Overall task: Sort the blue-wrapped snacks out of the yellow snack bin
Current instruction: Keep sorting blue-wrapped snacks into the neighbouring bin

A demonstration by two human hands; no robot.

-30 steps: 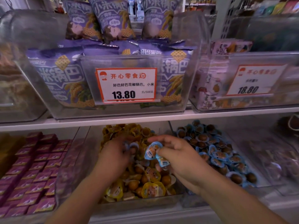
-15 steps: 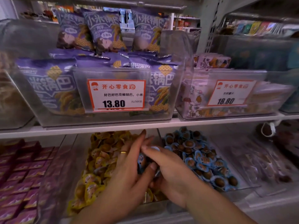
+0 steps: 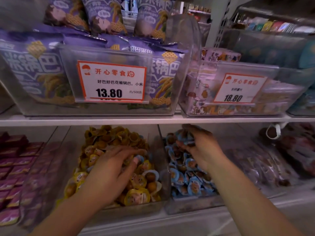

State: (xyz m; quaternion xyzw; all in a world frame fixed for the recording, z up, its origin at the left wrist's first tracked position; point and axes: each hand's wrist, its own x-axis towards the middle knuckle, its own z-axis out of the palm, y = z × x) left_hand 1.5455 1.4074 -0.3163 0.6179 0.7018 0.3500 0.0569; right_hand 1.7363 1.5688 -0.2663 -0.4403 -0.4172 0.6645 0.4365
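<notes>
The clear yellow snack bin (image 3: 131,212) on the lower shelf holds several yellow-wrapped snacks (image 3: 136,181). My left hand (image 3: 109,172) lies on that pile with fingers stretched forward. A blue-wrapped snack (image 3: 140,158) sits at the tip of its thumb. To the right stands a clear bin (image 3: 187,206) full of blue-wrapped snacks (image 3: 192,184). My right hand (image 3: 206,150) hovers over the back of that bin, blurred by motion, with fingers curled round a few blue-wrapped snacks (image 3: 186,137).
A white shelf edge (image 3: 153,120) runs just above both hands. Bins of purple snack bags (image 3: 34,68) with price tags (image 3: 111,80) stand on it. Maroon packets (image 3: 15,160) fill the bin at lower left, and dark-wrapped goods (image 3: 265,166) lie at lower right.
My hands were together over the yellow bin. My right hand has moved right and up over the blue bin with blue snacks. My left hand has dropped flat onto the yellow pile.
</notes>
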